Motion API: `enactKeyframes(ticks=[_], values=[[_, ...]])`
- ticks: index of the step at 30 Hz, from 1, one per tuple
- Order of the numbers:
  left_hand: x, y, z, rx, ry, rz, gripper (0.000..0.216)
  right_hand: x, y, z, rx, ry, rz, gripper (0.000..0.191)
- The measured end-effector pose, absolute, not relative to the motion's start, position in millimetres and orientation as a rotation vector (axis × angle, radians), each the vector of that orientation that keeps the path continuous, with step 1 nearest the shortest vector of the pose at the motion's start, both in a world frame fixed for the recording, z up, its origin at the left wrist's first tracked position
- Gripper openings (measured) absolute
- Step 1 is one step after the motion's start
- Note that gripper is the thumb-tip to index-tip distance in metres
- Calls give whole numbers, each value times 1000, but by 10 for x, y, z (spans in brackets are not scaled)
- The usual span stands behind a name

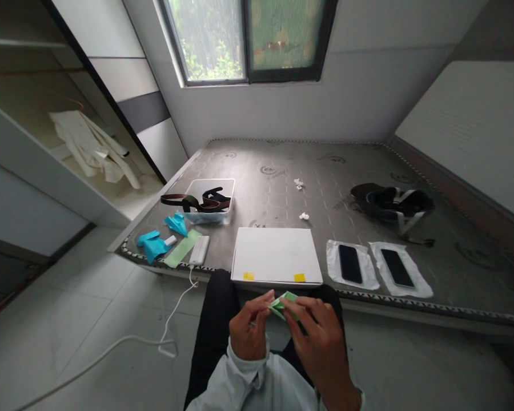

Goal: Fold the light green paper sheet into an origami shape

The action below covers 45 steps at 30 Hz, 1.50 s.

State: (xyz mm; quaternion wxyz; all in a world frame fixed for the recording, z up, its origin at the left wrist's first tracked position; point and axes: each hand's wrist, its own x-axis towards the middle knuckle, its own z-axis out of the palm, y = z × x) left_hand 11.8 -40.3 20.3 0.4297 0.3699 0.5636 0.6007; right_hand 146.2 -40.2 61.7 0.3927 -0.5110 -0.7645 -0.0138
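A small piece of folded green paper [289, 296] is held between my two hands, above my lap. My left hand [251, 328] pinches its left corner between thumb and fingertips. Against its right side, my right hand [314, 331] is closed with the fingers pressed on the paper; part of the paper is hidden by them. Just beyond my hands lies a flat white box [276, 254] at the edge of the mattress, with two yellow tabs [299, 278] on its near side.
Left on the mattress [265, 205] are a clear plastic bin [232, 208] with dark straps, crumpled blue paper [154, 246], a green strip [180, 251] and a white power strip [200, 251]. Right are two phones [350, 264] on white wrapping and a dark cap [366, 194]. White scraps [304, 216] lie behind.
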Motion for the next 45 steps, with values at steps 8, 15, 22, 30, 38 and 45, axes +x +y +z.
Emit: enactKeyframes(ticks=[8,15,22,30,38,45], values=[[157,-401,238,755,1377,1504,19,1438,-420,639,-1167,-1957,53,9],[197,-380,331,548,1361,1519,41,1451,-424,603,-1326,-1894,-13,4],[193,-370,375,438,1335,1506,51,1443,-427,578,-1341,-1853,38,3],[203,-362,402,456,1352,1489,51,1469,-398,641,-1227,-1950,-39,24],[127,-287,402,384,1373,1478,61,1490,-448,629,-1281,-1934,20,17],[90,-206,444,304,1388,1469,68,1564,-419,421,-1381,-1615,501,49]])
